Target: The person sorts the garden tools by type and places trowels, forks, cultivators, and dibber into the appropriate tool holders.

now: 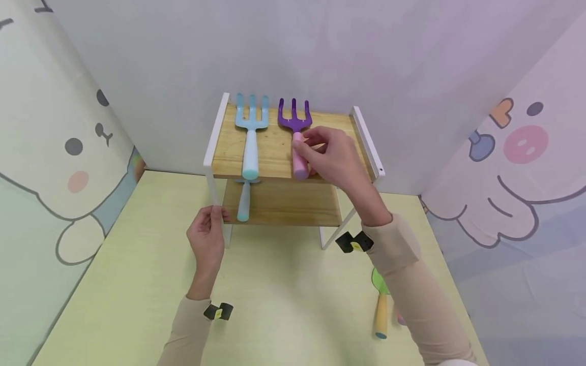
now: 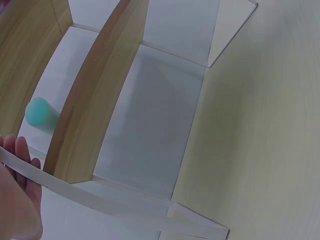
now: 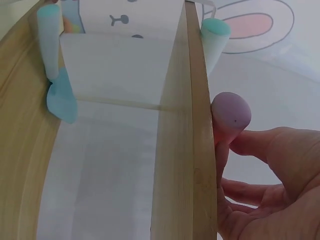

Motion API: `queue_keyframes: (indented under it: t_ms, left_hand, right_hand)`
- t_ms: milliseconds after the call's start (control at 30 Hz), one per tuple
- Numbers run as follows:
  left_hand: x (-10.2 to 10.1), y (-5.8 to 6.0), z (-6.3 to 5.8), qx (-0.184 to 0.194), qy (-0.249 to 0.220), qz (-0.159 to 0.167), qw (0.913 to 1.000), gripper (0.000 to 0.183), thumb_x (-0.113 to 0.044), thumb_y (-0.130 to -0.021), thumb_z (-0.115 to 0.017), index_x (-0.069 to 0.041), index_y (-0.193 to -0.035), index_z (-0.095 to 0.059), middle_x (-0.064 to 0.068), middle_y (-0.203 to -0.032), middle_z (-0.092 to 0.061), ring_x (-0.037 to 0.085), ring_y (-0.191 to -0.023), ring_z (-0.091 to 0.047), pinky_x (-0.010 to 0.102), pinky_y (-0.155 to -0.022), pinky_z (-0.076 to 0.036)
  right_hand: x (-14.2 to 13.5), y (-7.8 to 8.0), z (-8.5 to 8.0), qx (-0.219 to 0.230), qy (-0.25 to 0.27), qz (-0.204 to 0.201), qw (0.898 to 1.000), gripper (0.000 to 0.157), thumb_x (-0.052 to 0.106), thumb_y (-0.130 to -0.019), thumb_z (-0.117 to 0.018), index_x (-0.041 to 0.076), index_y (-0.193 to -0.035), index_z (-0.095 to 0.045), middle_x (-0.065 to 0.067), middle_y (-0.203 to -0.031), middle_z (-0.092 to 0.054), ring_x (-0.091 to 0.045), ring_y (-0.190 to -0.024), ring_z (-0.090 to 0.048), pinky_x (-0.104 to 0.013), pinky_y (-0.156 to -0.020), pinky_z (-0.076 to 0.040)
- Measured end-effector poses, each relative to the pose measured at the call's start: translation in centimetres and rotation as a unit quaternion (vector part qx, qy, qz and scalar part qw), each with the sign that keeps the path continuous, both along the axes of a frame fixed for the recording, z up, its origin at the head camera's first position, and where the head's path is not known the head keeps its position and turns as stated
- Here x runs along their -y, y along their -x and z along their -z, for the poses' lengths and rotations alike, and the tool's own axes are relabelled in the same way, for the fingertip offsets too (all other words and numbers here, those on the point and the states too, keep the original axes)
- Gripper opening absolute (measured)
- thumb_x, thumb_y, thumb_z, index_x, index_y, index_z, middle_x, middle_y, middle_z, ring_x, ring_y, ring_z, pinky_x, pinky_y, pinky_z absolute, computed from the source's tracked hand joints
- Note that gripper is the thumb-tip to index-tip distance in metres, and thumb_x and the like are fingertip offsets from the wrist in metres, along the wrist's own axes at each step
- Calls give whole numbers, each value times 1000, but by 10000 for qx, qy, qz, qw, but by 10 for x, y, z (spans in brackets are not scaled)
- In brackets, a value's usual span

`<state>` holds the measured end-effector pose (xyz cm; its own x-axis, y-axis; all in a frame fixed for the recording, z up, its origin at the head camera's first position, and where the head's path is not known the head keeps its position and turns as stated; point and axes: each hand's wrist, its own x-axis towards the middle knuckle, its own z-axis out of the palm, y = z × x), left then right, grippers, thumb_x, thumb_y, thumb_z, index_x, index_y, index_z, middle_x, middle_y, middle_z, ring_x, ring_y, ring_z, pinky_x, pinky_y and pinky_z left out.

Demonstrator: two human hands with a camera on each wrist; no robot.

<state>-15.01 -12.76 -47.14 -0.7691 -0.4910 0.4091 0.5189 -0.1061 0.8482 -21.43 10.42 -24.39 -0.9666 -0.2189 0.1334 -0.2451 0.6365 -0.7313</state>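
A toy garden fork with purple tines (image 1: 294,122) and a pink handle lies on the top board of a small two-tier rack (image 1: 274,152). My right hand (image 1: 331,155) pinches its handle between thumb and fingers; in the right wrist view the handle's lilac end (image 3: 231,111) projects past the board edge. Left of it lies a light blue fork (image 1: 251,137). On the lower board rests a light blue toy trowel (image 3: 61,97), its blade mostly hidden in the head view. My left hand (image 1: 207,231) holds the rack's white left post (image 2: 75,192), fingers behind it.
On the pale yellow table (image 1: 270,305), a tool with a green head and yellow handle (image 1: 381,315) lies at the right. Beside it, a pink-ended thing (image 1: 401,319) is mostly covered by my right sleeve. Cartoon-printed curtains (image 1: 526,203) enclose the back and sides.
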Motion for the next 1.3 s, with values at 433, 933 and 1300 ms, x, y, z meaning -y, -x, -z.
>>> queue_keyframes:
  t_ms: [433, 933, 1300]
  left_hand:
    - [1, 1, 0, -55, 17, 16, 10000, 23, 1, -103, -58, 22, -95, -60, 10, -86, -71, 15, -77, -69, 22, -74, -59]
    - [0, 0, -1, -51, -86, 77, 9999, 22, 1, -103, -59, 22, -96, -61, 9, -86, -72, 14, -77, -69, 20, -74, -59]
    - [5, 0, 0, -7, 51, 190, 9998, 24, -1, -103, -60, 22, -96, -61, 14, -87, -72, 15, -77, -70, 21, -75, -59]
  right_hand:
    - [-9, -14, 4, -267, 278, -85, 9992, 39, 25, -99, -70, 4, -132, -66, -11, -116, -72, -23, -100, -71, -34, -79, -62]
    - [-26, -33, 19, -750, 940, -310, 9923, 36, 17, -99, -71, 2, -130, -64, -8, -118, -70, -18, -102, -69, -30, -88, -59]
    - [-40, -47, 34, -1374, 1242, -434, 9817, 33, 11, -98, -72, -1, -127, -64, -7, -117, -71, -14, -99, -69, -23, -83, -59]
